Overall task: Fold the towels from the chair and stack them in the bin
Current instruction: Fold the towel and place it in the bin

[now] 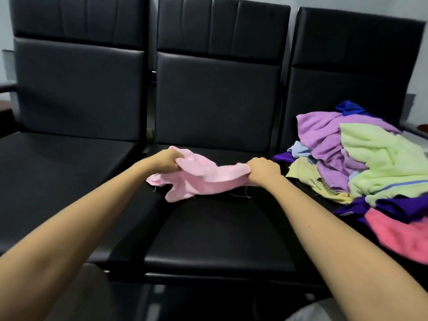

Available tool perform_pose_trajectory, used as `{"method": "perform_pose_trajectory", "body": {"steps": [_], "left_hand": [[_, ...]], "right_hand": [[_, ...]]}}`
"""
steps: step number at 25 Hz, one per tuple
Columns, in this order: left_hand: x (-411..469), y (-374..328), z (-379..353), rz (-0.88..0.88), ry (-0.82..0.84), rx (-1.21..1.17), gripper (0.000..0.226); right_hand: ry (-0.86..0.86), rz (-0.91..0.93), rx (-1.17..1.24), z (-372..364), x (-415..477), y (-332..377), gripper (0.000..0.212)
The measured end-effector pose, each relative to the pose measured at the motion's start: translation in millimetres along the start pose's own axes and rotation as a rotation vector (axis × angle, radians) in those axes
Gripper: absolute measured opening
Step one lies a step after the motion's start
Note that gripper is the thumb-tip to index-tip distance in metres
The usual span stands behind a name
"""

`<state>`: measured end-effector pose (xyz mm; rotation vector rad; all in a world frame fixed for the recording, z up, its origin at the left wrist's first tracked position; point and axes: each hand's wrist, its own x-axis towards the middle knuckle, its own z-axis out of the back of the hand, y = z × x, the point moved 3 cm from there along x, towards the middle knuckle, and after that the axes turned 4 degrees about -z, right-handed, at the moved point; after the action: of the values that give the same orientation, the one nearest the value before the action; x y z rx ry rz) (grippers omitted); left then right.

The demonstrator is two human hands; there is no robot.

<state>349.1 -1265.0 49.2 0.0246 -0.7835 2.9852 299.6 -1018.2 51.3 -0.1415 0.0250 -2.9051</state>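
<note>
Head view. A pale pink towel (199,176) is held over the seat of the middle black chair (215,228) in a row of three. The towel is crumpled and unfolded; its cloth sags between the two hands, a loose flap hangs toward the seat at the lower left, and stray threads trail from the frayed lower edge. The left hand (165,162) is seen with fingers curled round the towel's left end; the right hand (262,171) is seen with fingers clamped on the right end. The hands are kept apart, with the cloth spanning the gap between them. Both bare forearms are extended from the lower corners of the view.

On the seat of the right chair (356,72) a heap of unfolded towels (361,158) is shown: lilac and light green pieces on top, with blue, pale yellow, dark purple and coral pink pieces beneath and at the near edge. The heap lies well apart from the held towel. The left chair (76,89) is seen with a bare seat.
</note>
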Motion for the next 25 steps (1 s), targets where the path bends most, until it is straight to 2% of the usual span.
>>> {"method": "perform_pose_trajectory", "body": {"steps": [3, 5, 8, 9, 11, 13, 15, 17, 19, 21, 22, 23, 24, 25], "left_hand": [[1.1, -19.4, 36.6, -0.028, -0.214, -0.248, 0.025], [-4.4, -35.9, 58.0, -0.085, -0.274, -0.257, 0.027], [-19.7, -51.0, 78.2, -0.174, -0.118, -0.165, 0.005], [-26.3, -52.1, 86.1, -0.173, -0.023, -0.118, 0.008], [-31.6, -49.9, 96.5, -0.137, 0.162, 0.124, 0.019], [-34.5, -50.4, 96.4, -0.068, 0.302, 0.394, 0.023], [-33.2, -50.4, 81.8, 0.0, 0.475, 0.469, 0.024], [-34.1, -47.4, 62.0, 0.09, 0.659, 0.383, 0.019], [-31.6, -43.3, 44.7, 0.172, 0.806, 0.152, 0.017], [-15.2, -38.6, 34.1, 0.215, 0.862, 0.046, 0.017], [-1.2, -34.7, 31.9, 0.199, 0.808, 0.128, 0.012], [16.9, -34.0, 36.8, 0.177, 0.665, 0.254, 0.011], [38.5, -32.9, 47.1, 0.149, 0.422, 0.355, 0.016], [57.4, -36.0, 65.3, 0.122, 0.124, 0.352, 0.02]], "right_hand": [[-0.015, -0.026, 0.365, 34.8, -3.6, -3.9, 0.044], [-0.055, 0.008, 0.472, 67.8, -10.6, -0.8, 0.04], [-0.039, 0.084, 0.633, 112.1, -25.6, -1.2, 0.022], [0.0, 0.125, 0.692, 124.5, -31.4, -1.7, 0.016], [0.183, 0.231, 0.562, 135.5, -36.8, -2.4, 0.006], [0.516, 0.202, 0.332, 118.4, -35.8, -3.4, 0.006], [0.843, 0.069, 0.198, 86.1, -33.2, -8.2, 0.023], [0.957, -0.041, 0.112, 58.3, -29.2, -12.5, 0.047], [0.876, -0.063, 0.042, 42.6, -18.5, -16.2, 0.045], [0.564, -0.027, 0.087, 44.3, 2.8, -20.7, 0.019], [0.387, -0.025, 0.171, 49.7, 14.7, -22.7, 0.011], [0.229, -0.057, 0.283, 59.1, 29.3, -25.9, 0.015], [0.096, -0.104, 0.397, 70.1, 42.9, -28.1, 0.018], [-0.029, -0.143, 0.485, 85.7, 56.3, -29.3, 0.023]]}}
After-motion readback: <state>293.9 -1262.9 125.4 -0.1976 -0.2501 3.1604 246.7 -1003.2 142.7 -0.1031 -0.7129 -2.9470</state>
